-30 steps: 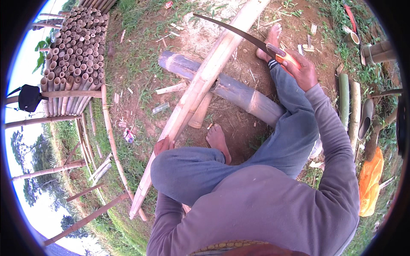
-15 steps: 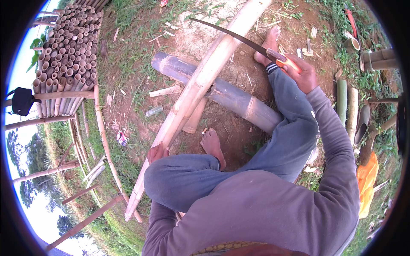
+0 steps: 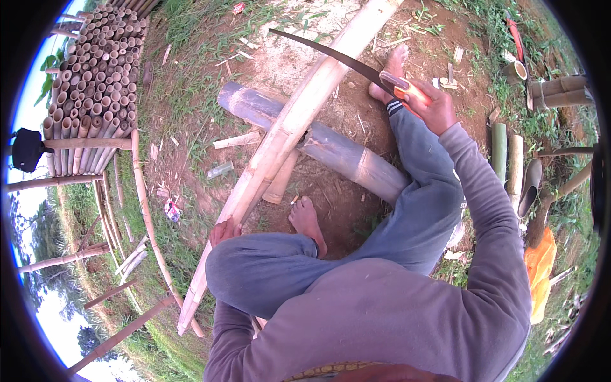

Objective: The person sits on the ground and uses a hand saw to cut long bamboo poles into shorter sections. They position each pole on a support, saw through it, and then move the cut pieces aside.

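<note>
My right hand [image 3: 439, 109] is wrapped round the orange handle of a curved handsaw [image 3: 331, 53]. Its long dark blade reaches left across the upper part of a pale, long bamboo pole [image 3: 287, 124], seemingly touching it. Beside my bent left knee, my left hand [image 3: 226, 230] grips the lower part of that pole, partly hidden by the knee. The pole slants from upper right to lower left. Underneath it lies a thick grey bamboo log [image 3: 350, 159], its near end against my right leg. A shorter bamboo piece [image 3: 280, 181] sticks out below the pole.
A big stack of cut bamboo tubes [image 3: 95, 83] stands at the far left behind a bamboo rail [image 3: 143, 191]. To the right lie a green bamboo length [image 3: 498, 153], further bamboo pieces and an orange cloth or bag [image 3: 540, 274]. Bamboo offcuts [image 3: 237, 140] litter the ground.
My right hand and the saw have moved slightly left across the pole. The whole view has shifted a little; my left hand keeps its grip on the pole.
</note>
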A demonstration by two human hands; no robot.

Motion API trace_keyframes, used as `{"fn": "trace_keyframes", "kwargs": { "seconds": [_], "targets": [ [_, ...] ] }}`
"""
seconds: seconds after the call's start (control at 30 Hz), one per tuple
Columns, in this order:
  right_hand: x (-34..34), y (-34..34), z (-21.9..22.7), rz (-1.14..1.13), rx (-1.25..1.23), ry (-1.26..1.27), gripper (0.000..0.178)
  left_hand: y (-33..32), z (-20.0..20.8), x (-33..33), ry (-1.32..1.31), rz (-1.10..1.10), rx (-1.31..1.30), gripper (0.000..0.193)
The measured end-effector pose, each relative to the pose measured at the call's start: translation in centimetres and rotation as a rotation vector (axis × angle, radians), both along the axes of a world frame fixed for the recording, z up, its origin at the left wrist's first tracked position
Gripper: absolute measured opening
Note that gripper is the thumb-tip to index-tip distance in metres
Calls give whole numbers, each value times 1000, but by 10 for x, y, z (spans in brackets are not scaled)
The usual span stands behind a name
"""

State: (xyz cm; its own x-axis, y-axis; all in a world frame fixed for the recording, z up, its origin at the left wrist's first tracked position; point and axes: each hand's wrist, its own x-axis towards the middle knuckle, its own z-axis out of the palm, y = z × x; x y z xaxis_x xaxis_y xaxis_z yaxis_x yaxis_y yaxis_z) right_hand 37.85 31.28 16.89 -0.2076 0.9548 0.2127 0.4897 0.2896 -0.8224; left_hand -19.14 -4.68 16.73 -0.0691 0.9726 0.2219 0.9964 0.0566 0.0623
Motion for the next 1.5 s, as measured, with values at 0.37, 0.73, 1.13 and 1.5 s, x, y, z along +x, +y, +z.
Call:
{"fn": "trace_keyframes", "kwargs": {
  "seconds": [0.37,0.73,1.13,1.5],
  "targets": [
    [12,-22,-9,-34,-50,17,46,-2,-4,8,-24,73,8,44],
    [4,-43,17,-305,-80,379,38,-43,17,-7,-55,229,-342,74],
    [-20,-137,44,-293,-162,709,46,105,13,38,-119,22,-192,107],
    [-62,-165,56,-181,-197,529,44,23,3,-31,-332,182,-302,99]
  ]
}}
